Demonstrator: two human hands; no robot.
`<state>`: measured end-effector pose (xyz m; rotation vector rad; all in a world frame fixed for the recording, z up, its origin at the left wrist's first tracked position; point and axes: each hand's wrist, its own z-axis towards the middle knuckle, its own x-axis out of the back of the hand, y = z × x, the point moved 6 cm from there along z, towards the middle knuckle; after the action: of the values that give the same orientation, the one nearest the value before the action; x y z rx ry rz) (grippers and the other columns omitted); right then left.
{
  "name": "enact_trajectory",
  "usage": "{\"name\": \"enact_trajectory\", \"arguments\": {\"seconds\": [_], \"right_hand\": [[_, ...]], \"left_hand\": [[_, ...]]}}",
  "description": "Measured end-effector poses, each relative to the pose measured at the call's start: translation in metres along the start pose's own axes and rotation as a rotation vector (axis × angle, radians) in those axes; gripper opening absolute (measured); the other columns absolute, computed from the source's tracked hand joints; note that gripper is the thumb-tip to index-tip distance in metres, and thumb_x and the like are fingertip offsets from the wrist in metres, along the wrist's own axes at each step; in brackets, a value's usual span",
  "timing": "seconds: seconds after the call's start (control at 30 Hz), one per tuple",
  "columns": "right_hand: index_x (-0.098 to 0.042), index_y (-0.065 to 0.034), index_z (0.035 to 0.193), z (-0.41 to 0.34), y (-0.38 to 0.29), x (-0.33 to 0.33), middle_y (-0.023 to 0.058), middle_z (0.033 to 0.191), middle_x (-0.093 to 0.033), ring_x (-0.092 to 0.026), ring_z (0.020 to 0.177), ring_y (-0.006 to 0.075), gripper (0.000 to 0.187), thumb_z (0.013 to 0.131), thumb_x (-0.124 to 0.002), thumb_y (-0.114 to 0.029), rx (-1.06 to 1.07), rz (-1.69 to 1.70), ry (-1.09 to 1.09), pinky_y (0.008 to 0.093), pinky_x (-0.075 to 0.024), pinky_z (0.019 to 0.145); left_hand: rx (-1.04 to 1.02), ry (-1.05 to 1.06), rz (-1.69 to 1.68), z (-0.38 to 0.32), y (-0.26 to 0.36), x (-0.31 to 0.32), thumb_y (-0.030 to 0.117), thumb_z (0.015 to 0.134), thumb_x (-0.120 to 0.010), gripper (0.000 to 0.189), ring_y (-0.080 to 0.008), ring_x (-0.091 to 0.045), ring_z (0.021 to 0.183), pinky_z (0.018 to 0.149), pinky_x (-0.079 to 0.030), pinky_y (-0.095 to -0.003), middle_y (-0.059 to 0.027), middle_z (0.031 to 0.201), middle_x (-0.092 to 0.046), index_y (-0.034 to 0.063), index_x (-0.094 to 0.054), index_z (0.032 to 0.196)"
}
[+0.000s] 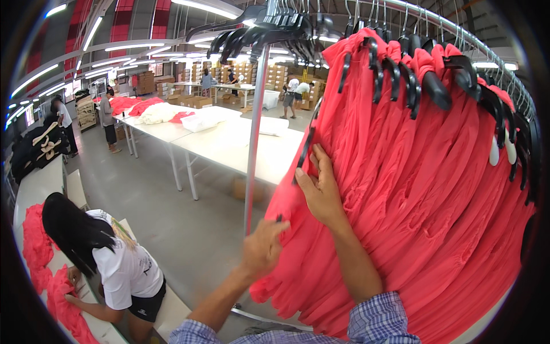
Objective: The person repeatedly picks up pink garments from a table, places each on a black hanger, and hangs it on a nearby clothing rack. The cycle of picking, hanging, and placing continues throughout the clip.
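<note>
Many coral-red garments (386, 180) hang close together from black plastic hangers (410, 90) on a metal rail (464, 30). My right hand (320, 189) rests on the leftmost garment, thumb and fingers apart, beside the lower end of a black hanger (306, 148). Below and to the left, my left hand (264, 247) is at the same garment's left edge, its fingers curled and slightly blurred. A small dark tip shows above its fingers; what it belongs to is unclear. Bare black hangers (258, 36) are bunched at the rack's left end.
The rack's metal upright (256, 129) stands left of the garments. Behind it runs a long white table (232, 139) with a white basket (202, 120) and heaped fabric. At lower left a person (124, 262) handles red fabric (64, 296) at another table. Other people and cartons are farther back.
</note>
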<state>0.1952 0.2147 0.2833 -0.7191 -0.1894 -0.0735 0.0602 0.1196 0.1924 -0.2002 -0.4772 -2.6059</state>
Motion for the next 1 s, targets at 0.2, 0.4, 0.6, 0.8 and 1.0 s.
{"name": "enact_trajectory", "arguments": {"seconds": [0.2, 0.4, 0.6, 0.8, 1.0], "right_hand": [[-0.017, 0.0069, 0.150, -0.035, 0.062, -0.031, 0.0223, 0.157, -0.017, -0.015, 0.148, 0.0290, 0.077, 0.096, -0.061, -0.026, -0.154, 0.184, -0.080, 0.0384, -0.0140, 0.119], [-0.016, -0.0018, 0.153, -0.116, 0.116, -0.053, 0.0114, 0.153, -0.025, -0.034, 0.137, 0.0232, 0.077, 0.093, -0.064, -0.009, -0.334, 0.352, -0.203, 0.0342, -0.0388, 0.107], [-0.010, -0.0048, 0.155, -0.155, 0.165, -0.029, 0.0201, 0.152, -0.030, -0.034, 0.140, 0.0315, 0.091, 0.089, -0.070, -0.023, -0.479, 0.169, -0.010, 0.0446, -0.0326, 0.111], [-0.041, 0.0000, 0.143, -0.161, 0.203, -0.014, 0.0174, 0.134, -0.053, -0.051, 0.122, 0.0242, 0.056, 0.096, -0.060, -0.023, -0.400, -0.113, 0.020, 0.0329, -0.0426, 0.099], [-0.057, 0.0011, 0.124, -0.179, 0.205, -0.023, 0.0006, 0.101, -0.058, -0.052, 0.080, 0.0074, 0.034, 0.099, -0.057, -0.021, -0.413, 0.025, -0.041, 0.0238, -0.0450, 0.071]], "left_hand": [[0.233, 0.024, -0.161, -0.103, 0.022, -0.002, -0.008, 0.085, -0.049, 0.040, -0.0323, -0.065, 0.081, 0.071, -0.053, -0.0387, -0.0194, 0.096, -0.065, -0.0010, -0.052, 0.124], [0.387, -0.067, -0.105, -0.169, 0.031, 0.001, -0.008, 0.079, -0.056, 0.042, -0.0344, -0.067, 0.084, 0.071, -0.055, -0.0383, -0.0201, 0.097, -0.065, -0.0018, -0.055, 0.121], [0.393, -0.128, -0.080, -0.224, 0.041, 0.003, -0.004, 0.078, -0.059, 0.043, -0.0336, -0.067, 0.081, 0.066, -0.055, -0.0381, -0.0173, 0.100, -0.066, 0.0017, -0.057, 0.121], [0.552, -0.317, -0.041, -0.261, 0.041, 0.011, 0.003, 0.077, -0.061, 0.045, -0.0303, -0.068, 0.080, 0.063, -0.055, -0.0383, -0.0136, 0.100, -0.067, 0.0042, -0.057, 0.122], [0.504, -0.373, 0.016, -0.286, 0.040, 0.013, 0.006, 0.078, -0.062, 0.049, -0.0326, -0.068, 0.081, 0.063, -0.055, -0.0392, -0.0141, 0.104, -0.066, 0.0038, -0.055, 0.126]]}}
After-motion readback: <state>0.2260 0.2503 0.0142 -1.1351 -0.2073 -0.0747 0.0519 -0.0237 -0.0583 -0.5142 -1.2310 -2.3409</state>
